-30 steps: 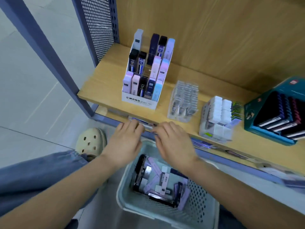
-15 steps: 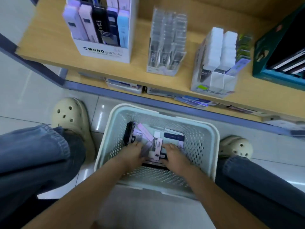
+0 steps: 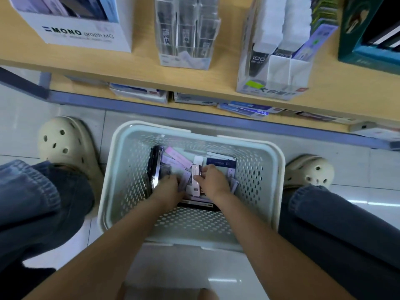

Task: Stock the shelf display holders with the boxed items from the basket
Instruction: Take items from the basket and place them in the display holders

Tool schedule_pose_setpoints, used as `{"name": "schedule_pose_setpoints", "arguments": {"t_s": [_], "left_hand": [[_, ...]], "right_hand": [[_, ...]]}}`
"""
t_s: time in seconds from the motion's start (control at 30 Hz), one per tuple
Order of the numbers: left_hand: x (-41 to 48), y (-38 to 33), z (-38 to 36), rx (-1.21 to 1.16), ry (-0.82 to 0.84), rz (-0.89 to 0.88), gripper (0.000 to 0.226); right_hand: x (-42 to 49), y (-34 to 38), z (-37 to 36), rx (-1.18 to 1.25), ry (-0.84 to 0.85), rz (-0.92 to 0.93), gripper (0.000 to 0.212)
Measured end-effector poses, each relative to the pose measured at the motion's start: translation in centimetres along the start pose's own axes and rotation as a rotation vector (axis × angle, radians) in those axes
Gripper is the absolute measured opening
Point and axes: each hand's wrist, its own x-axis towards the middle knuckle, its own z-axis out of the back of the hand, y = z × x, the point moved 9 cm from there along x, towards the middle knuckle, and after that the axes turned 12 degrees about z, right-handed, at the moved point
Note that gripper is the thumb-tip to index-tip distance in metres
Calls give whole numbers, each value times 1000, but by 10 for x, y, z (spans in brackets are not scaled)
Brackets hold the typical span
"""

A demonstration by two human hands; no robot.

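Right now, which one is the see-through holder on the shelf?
Look at the wooden shelf above the basket. The clear holder stands near its front edge, between the MONO box and the white holder. Only it is see-through, showing the dark items inside.

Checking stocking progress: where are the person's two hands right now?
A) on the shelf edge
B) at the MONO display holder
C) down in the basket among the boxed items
C: the left hand and right hand both reach inside the basket, among the boxed items.
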Motion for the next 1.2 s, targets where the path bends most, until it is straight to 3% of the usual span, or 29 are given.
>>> {"name": "schedule_pose_setpoints", "arguments": {"t_s": [0.2,0.4,0.53,0.67,0.83,0.97,1.03,1.17,1.2], "left_hand": [[-3,-2,19,-64,-142,27,27],[-4,-15,31,163,-304,41,29],[2,-12,34,127,-350,74,39],[5,-22,29,189,-362,-18,39],[3,-32,34,332,-447,-121,44],[6,-34,32,410,-400,-165,36],[1,-33,31,290,-365,-169,31],[-17,-26,31,-391,-32,-83,8],[-22,-25,34,-490,-4,-79,15]], "right_hand": [[7,1,12,4,71,21,23],[6,7,32,-83,102,135,7],[1,4,27,-195,224,179,26],[-7,3,15,-235,318,206,24],[-4,-4,17,-125,228,143,34],[-2,-6,18,-20,166,118,27],[-1,-3,20,9,122,136,25],[-5,11,10,14,126,245,24],[-7,12,4,9,150,270,23]]}}
